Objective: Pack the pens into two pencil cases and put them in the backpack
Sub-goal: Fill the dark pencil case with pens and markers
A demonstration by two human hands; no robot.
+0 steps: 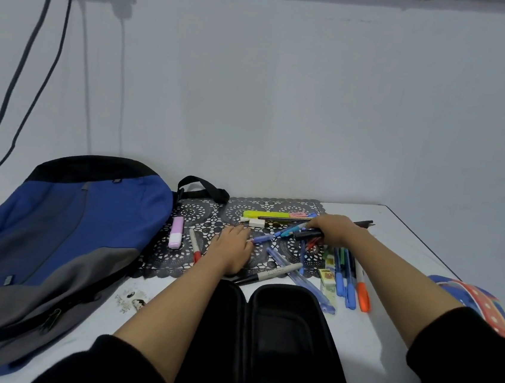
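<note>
Pale wall is rising behind a white table (384,345), where a black lace mat (169,254) is lying under most of the pens (343,275). They are lying scattered across the mat's right half and spilling onto bare table, between a blue backpack (63,227) at the left and a patterned case (482,303) at the right edge. A black case (286,335) is lying open at the near edge, between the forearms, showing nothing inside.

The pens are looking light, stiff and smooth-barrelled, so a loose bundle would probably be sliding or fanning apart. Taking them around the middle of the barrels, all pointing one way, is looking like the safest hold.

The right hand (334,231) is curling its fingers over several pens at the mat's far side, clasping them as a bundle with the ends sticking out to the left. The left hand (232,250) is lying flat on the mat, fingers straight and relaxed, fingertips touching a purple pen (260,239) and gripping nothing that shows.
</note>
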